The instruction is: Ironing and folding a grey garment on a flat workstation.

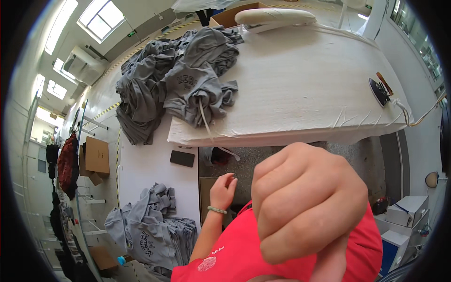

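My right hand (307, 202) is raised close in front of me, curled into a fist with its back showing. Nothing sticks out of it, and its palm side is hidden. My left hand (223, 190), wearing a beaded bracelet (217, 210), hovers empty by the right edge of the white side table (155, 162), its fingers loosely bent and thumb apart. A dark phone (182, 158) lies on that table, farther off than this hand. Nearer me sits a stack of grey sweatshirts (155, 230) with dark printed lettering. A larger heap of grey sweatshirts (188, 70) spreads over the far left.
A white cloth-covered ironing table (300, 84) stretches ahead, with an iron (379, 91) at its right end and a padded pressing arm (275, 17) at the back. Cardboard boxes (96, 155) and a clothes rack stand left. White cabinets (406, 211) are at right.
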### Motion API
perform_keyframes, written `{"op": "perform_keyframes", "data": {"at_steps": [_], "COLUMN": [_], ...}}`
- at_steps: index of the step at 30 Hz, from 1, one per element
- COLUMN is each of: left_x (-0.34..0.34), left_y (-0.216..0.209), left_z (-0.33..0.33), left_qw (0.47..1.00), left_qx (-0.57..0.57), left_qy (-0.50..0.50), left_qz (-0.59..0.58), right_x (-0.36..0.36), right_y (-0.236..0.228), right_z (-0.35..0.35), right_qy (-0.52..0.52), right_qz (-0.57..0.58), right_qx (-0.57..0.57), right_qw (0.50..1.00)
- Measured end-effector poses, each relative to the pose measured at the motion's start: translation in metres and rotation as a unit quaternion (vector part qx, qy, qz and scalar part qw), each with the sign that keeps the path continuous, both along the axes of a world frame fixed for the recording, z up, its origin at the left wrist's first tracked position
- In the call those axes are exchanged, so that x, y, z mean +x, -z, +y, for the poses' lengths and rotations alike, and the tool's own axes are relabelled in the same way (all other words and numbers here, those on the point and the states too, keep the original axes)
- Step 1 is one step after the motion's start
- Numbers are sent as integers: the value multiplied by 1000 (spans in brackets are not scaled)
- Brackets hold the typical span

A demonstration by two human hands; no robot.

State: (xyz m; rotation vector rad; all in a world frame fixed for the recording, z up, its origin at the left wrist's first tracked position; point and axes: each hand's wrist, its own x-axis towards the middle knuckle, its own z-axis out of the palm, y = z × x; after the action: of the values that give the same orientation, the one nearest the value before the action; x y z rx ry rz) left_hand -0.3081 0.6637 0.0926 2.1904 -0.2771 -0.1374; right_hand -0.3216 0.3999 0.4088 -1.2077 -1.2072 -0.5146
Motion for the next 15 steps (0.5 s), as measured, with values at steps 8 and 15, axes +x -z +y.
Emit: {"op": "perform_keyframes", "data": {"at_steps": [8, 15], "left_x": [38, 163], "left_y": [8, 28], "left_z": [-91, -143], "left_qw": [989, 992], "left_qx": [117, 96], "left_qy": [88, 34], "left_qz": [8, -73], "right_x": [-6, -58], "right_y": [6, -2], "right_z": [-140, -218], "right_qy": [5, 551], "right_qz": [51, -49], "right_qx": [-39, 33], "right_qw": [998, 832]}}
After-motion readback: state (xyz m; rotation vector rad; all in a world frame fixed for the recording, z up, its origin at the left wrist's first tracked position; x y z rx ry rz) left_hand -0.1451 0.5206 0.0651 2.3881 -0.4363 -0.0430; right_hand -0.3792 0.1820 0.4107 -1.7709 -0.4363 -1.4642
